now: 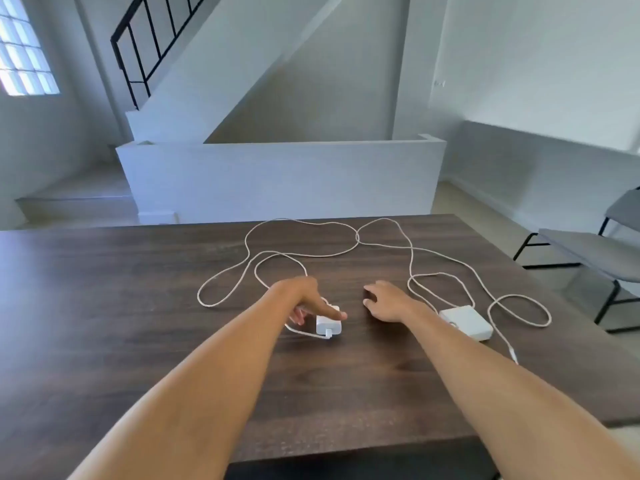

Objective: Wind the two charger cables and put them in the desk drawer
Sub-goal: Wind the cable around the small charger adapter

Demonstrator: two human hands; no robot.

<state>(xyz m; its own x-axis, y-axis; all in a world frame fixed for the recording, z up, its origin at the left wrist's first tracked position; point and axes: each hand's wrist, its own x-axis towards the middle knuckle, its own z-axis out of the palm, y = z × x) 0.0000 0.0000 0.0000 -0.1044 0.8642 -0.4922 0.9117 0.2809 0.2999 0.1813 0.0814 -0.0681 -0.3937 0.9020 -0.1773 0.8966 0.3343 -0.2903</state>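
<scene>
left hand (pixel 304 299) seemingly on small charger (pixel 328 324)

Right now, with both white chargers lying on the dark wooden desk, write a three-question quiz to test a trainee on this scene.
1. True or false: the left hand touches the small white charger block.
2. Multiple choice: the larger flat white power adapter lies (a) under the left forearm, (b) right of the right hand, (c) on the grey chair.
3. Short answer: are the two white cables wound or loose on the dark wooden desk?

Key: 1 true, a finger lies across its top. 2 b. 3 loose, sprawled in open loops that meet near the far edge.
</scene>
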